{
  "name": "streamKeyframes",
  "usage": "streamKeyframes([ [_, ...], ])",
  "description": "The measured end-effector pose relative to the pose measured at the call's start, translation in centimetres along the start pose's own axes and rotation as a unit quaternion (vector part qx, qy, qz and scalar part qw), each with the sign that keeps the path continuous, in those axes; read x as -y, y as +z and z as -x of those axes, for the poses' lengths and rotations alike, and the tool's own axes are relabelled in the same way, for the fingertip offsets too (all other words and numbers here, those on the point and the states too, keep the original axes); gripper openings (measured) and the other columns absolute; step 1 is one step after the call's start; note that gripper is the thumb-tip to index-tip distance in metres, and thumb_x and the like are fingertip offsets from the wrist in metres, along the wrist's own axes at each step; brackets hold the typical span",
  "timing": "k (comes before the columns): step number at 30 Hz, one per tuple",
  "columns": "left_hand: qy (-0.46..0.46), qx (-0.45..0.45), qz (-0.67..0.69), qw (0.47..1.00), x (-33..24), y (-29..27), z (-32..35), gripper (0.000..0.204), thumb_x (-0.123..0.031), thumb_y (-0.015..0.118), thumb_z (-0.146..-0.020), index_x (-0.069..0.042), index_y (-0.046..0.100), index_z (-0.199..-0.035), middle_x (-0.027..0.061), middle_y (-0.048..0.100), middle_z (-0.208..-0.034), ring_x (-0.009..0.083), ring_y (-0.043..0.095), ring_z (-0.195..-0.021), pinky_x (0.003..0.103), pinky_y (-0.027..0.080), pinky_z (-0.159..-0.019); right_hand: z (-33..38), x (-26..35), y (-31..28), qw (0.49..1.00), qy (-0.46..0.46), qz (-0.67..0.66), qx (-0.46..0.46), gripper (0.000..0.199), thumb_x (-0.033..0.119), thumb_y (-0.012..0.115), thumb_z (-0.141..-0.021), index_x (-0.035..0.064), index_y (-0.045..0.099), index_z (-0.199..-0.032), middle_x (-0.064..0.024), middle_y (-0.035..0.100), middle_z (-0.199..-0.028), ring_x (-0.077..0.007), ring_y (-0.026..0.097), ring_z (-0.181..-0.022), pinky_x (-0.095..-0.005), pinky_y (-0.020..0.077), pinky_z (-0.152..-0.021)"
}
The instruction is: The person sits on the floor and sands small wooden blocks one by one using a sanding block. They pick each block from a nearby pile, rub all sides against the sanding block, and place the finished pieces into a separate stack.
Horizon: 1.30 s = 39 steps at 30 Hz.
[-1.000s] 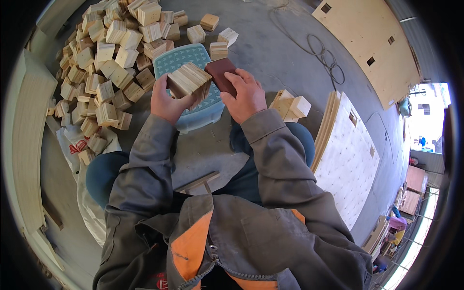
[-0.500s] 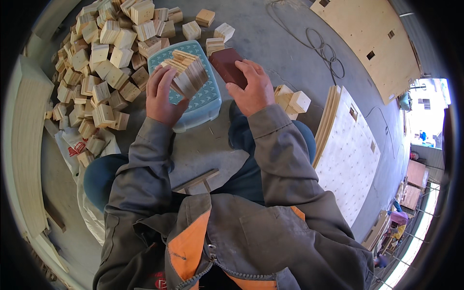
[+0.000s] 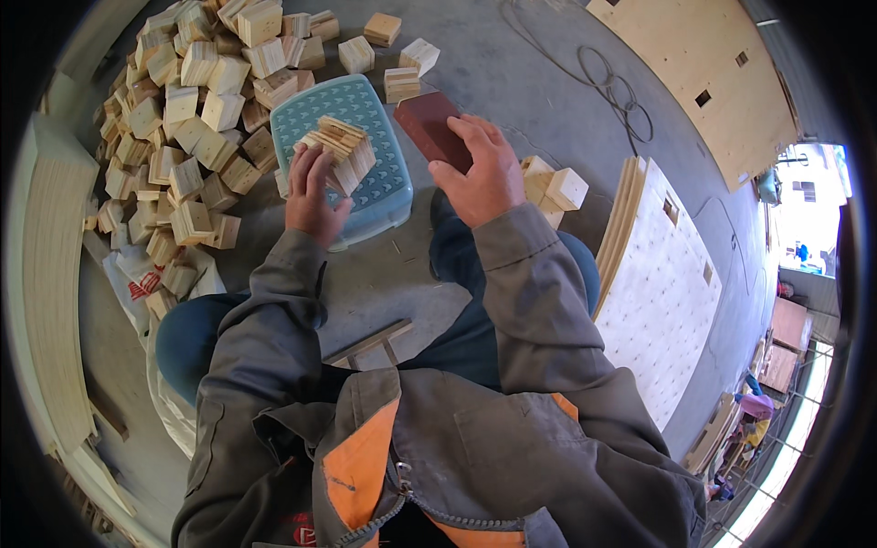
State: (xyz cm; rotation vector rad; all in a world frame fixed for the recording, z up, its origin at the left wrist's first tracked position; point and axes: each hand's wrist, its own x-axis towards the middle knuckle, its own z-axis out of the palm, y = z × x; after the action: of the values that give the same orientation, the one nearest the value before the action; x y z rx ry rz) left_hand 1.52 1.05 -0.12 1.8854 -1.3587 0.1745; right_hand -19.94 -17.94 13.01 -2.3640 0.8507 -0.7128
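My left hand (image 3: 315, 196) is closed on the edge of a plywood block (image 3: 347, 157), its layered sides and notched top showing. The block is tilted over the patterned lid of a pale blue plastic box (image 3: 379, 151); whether it touches the lid I cannot tell. To the right, my right hand (image 3: 482, 178) grips a flat reddish-brown sanding block (image 3: 432, 130) from its right side, thumb below and fingers on top. The sanding block is held in the air, apart from the plywood block.
A large heap of plywood blocks (image 3: 187, 137) lies at the left, with several loose ones beyond the box. More blocks (image 3: 554, 189) lie by my right knee. Stacked plywood panels (image 3: 662, 292) stand at the right; a cable (image 3: 603, 82) loops across the floor.
My left hand has lowered with the plywood block, bringing it nearer the middle of the lid and changing its tilt. My right hand and the sanding block have hardly moved.
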Motion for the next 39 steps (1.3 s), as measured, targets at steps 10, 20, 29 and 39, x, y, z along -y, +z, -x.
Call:
streamKeyframes([
  [10,-0.027,-0.011,0.064,0.998,-2.2,-0.9,0.3,0.11,-0.013,0.097,-0.068,-0.007,0.038,-0.161,0.0237,0.045,-0.161,0.0467,0.04,-0.154,0.052,0.038,-0.126,0.3,-0.1,0.1,1.0,-0.016,-0.001,0.01,0.061,0.023,0.085,-0.08,0.0071,0.069,-0.137,-0.0198,0.065,-0.145,-0.044,0.064,-0.127,-0.0511,0.053,-0.108],
  [20,-0.24,-0.025,0.164,0.956,0.3,1.8,0.9,0.125,-0.025,0.101,-0.067,0.001,0.028,-0.165,0.0261,0.047,-0.157,0.0406,0.048,-0.147,0.043,0.041,-0.123,0.9,1.3,0.7,0.994,-0.059,0.009,0.087,0.061,0.019,0.083,-0.086,0.0003,0.065,-0.14,-0.0285,0.061,-0.146,-0.0463,0.06,-0.134,-0.049,0.0499,-0.113],
  [29,-0.23,0.032,0.22,0.947,2.2,0.9,-0.5,0.099,-0.014,0.091,-0.067,-0.002,0.045,-0.154,0.022,0.054,-0.148,0.038,0.052,-0.143,0.043,0.044,-0.12,0.8,0.8,1.9,0.997,-0.046,0.013,0.059,0.066,0.023,0.086,-0.084,0.0062,0.064,-0.144,-0.0247,0.059,-0.149,-0.0453,0.059,-0.133,-0.0519,0.0474,-0.114],
  [39,-0.225,0.004,0.287,0.931,2.2,0.9,-0.1,0.131,-0.018,0.105,-0.056,-0.004,0.033,-0.164,0.0212,0.052,-0.15,0.0402,0.05,-0.145,0.043,0.045,-0.121,1.4,2.8,4.1,0.993,-0.083,0.016,0.084,0.067,0.023,0.084,-0.09,0.0052,0.06,-0.15,-0.029,0.051,-0.156,-0.046,0.053,-0.141,-0.0499,0.046,-0.117],
])
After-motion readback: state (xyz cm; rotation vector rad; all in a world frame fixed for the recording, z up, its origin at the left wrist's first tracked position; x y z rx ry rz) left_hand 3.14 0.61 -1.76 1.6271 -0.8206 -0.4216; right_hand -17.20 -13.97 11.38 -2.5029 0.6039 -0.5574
